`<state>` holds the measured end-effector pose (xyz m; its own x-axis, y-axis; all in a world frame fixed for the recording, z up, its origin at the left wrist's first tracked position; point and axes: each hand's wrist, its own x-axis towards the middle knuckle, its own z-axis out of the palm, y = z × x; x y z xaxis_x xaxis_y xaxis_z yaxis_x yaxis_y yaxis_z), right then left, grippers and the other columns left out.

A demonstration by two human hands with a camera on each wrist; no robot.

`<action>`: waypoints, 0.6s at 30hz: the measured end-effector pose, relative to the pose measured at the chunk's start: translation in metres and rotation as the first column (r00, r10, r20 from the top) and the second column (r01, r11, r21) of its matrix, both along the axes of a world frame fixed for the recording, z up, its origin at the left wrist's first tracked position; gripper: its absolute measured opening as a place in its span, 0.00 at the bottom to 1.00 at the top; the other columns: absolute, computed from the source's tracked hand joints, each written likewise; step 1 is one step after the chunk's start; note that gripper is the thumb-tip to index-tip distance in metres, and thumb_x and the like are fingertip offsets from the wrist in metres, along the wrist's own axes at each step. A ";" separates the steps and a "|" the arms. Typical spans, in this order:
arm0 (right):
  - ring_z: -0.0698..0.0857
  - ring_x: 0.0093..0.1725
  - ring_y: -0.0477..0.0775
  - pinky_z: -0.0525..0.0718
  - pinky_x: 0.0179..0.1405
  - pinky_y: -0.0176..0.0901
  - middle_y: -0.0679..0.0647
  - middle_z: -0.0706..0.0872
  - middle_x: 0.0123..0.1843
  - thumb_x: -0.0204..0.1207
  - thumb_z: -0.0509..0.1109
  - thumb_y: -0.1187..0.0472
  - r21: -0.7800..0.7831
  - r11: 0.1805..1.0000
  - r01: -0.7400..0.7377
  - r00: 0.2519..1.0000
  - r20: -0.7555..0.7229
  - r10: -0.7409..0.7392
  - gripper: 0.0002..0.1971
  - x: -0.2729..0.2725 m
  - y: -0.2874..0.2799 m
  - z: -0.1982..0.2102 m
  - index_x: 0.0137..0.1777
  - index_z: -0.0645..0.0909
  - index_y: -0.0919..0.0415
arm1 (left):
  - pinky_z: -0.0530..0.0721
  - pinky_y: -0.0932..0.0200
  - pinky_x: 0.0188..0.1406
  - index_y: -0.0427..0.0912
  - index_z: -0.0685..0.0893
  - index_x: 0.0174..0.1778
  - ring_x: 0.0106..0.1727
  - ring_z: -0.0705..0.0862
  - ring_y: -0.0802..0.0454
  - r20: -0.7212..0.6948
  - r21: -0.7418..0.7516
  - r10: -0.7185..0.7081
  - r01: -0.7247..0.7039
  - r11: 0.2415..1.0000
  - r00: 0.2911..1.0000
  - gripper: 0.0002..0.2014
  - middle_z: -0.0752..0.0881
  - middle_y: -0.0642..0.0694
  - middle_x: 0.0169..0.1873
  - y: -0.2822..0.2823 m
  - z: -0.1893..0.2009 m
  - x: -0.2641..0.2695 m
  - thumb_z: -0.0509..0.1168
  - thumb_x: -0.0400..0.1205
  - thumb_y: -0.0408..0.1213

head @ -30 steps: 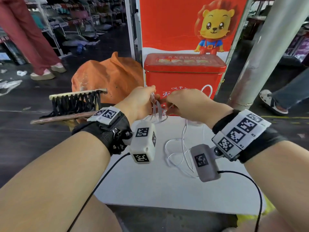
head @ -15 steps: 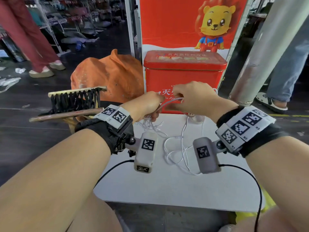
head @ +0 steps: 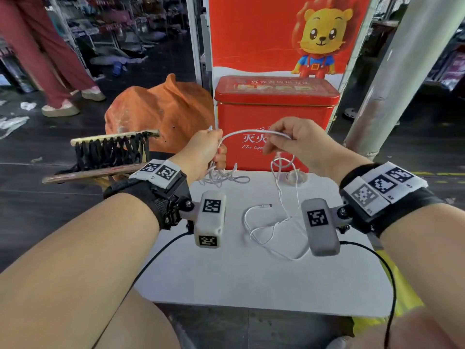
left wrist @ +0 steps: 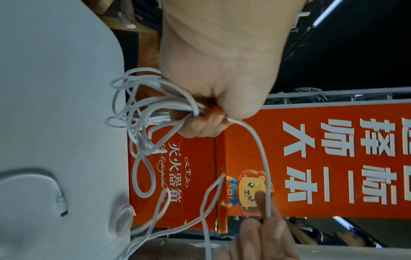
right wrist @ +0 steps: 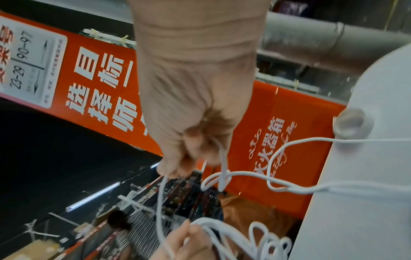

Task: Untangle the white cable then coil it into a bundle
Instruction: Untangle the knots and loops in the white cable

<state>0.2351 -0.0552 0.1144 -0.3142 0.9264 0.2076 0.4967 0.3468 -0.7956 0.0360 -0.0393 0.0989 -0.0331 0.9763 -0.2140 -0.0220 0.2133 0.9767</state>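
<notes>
A thin white cable [head: 247, 133] arcs between my two hands above the far edge of the white table [head: 251, 280]. My left hand [head: 205, 151] grips a bunch of loops [left wrist: 142, 114] that hang onto the tabletop [head: 221, 176]. My right hand [head: 295, 139] pinches the cable [right wrist: 222, 158] a short way along. From there the cable drops in small loops [head: 283, 162] and trails across the table. Its free plug end [head: 266, 206] lies loose [left wrist: 62, 205] between the wrist cameras.
A red metal box [head: 274, 117] stands just behind the table. An orange sack [head: 161, 114] and a wooden frame with black netting [head: 110, 149] sit to the left. A grey pillar [head: 402, 71] rises at the right. A small clear disc [head: 294, 176] rests on the table's far edge.
My hands have moved apart, drawing out a span of cable between them. The tangle on the table has loosened and the plug end now lies free.
</notes>
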 end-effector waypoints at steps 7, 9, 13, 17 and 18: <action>0.86 0.45 0.47 0.84 0.49 0.43 0.46 0.90 0.45 0.78 0.70 0.57 0.149 0.985 -0.090 0.951 0.308 0.040 0.06 -0.017 0.001 0.011 0.48 0.89 0.55 | 0.79 0.62 0.20 0.36 0.71 0.38 0.18 0.79 0.47 0.087 0.007 0.064 -0.065 0.998 0.994 0.10 0.79 0.43 0.17 -0.002 0.002 0.001 0.53 0.86 0.31; 0.85 0.47 0.48 0.84 0.52 0.47 0.44 0.89 0.46 0.77 0.70 0.51 0.127 0.985 -0.116 0.864 0.502 0.037 0.08 -0.020 0.000 0.011 0.48 0.89 0.51 | 0.83 0.57 0.24 0.34 0.71 0.40 0.24 0.84 0.42 0.123 -0.009 0.033 -0.032 0.999 0.992 0.09 0.84 0.37 0.23 -0.005 0.005 0.001 0.51 0.85 0.31; 0.84 0.47 0.49 0.81 0.48 0.44 0.44 0.88 0.44 0.72 0.70 0.40 0.088 0.985 -0.148 0.690 0.723 0.039 0.13 -0.021 -0.001 0.012 0.41 0.87 0.48 | 0.86 0.47 0.42 0.24 0.72 0.48 0.33 0.87 0.38 0.120 0.001 -0.016 0.016 1.000 0.993 0.14 0.87 0.25 0.40 -0.008 0.009 0.004 0.46 0.87 0.32; 0.78 0.46 0.50 0.68 0.65 0.54 0.43 0.82 0.39 0.68 0.69 0.34 0.145 0.984 -0.103 0.647 0.761 -0.044 0.18 -0.014 0.006 0.011 0.33 0.83 0.48 | 0.84 0.40 0.57 0.33 0.70 0.60 0.39 0.87 0.36 0.111 0.025 0.063 -0.066 0.997 0.992 0.13 0.89 0.31 0.32 -0.002 0.004 0.000 0.44 0.88 0.34; 0.77 0.47 0.49 0.65 0.69 0.59 0.42 0.80 0.39 0.70 0.69 0.36 0.124 0.988 -0.097 0.688 0.725 -0.024 0.17 -0.013 0.007 0.011 0.34 0.84 0.49 | 0.85 0.40 0.55 0.33 0.69 0.55 0.38 0.87 0.36 0.121 0.027 0.056 -0.060 0.998 0.991 0.11 0.89 0.32 0.30 -0.003 0.004 -0.001 0.44 0.88 0.34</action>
